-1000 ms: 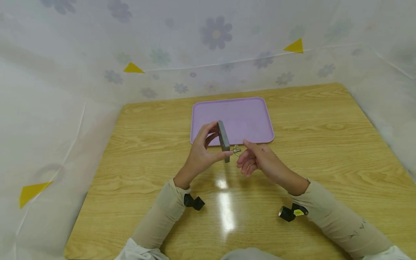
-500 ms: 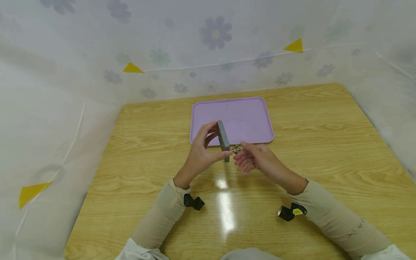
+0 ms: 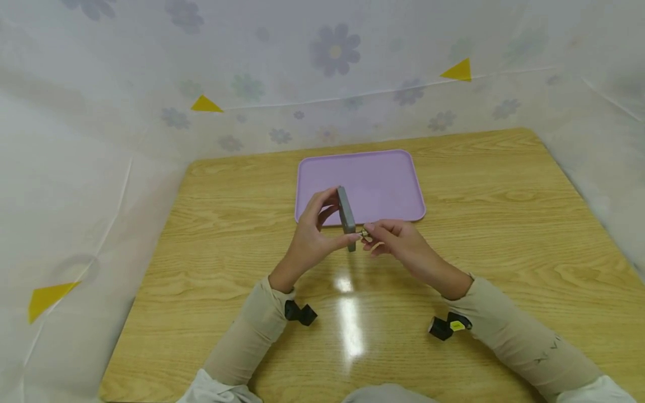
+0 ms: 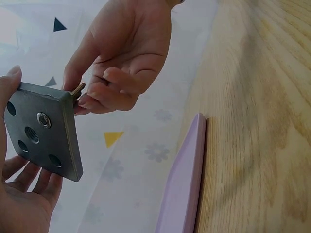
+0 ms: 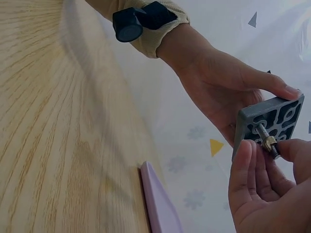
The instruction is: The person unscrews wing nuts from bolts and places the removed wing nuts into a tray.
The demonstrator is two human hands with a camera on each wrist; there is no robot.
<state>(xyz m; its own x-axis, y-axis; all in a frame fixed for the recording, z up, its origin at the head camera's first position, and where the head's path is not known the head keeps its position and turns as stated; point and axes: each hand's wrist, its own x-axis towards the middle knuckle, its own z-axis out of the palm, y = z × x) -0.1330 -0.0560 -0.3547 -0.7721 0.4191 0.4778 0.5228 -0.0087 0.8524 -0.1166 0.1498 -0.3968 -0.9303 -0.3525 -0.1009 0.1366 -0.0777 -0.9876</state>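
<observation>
My left hand [image 3: 316,226] grips a square grey plate [image 4: 41,128] by its edges, holding it upright above the table. Several round holes pierce its flat face, and a bolt head [image 4: 43,120] sits in one near the corner. From the ribbed back, the threaded bolt shank [image 5: 262,130] sticks out, carrying a brass-coloured wing nut [image 5: 268,142]. The thumb and fingers of my right hand [image 3: 403,240] pinch the wing nut. Those fingers partly hide the nut in the head view.
A purple tray [image 3: 383,184] lies flat behind the hands on the wood-grain table [image 3: 227,224]. Pale flower-patterned sheeting [image 3: 282,67] with yellow triangles rises along the table's back and sides.
My right hand has moved left, closer to the plate, and its fingers have gone from loosely spread beside the wing nut to pinching it. The left hand and plate have stayed still.
</observation>
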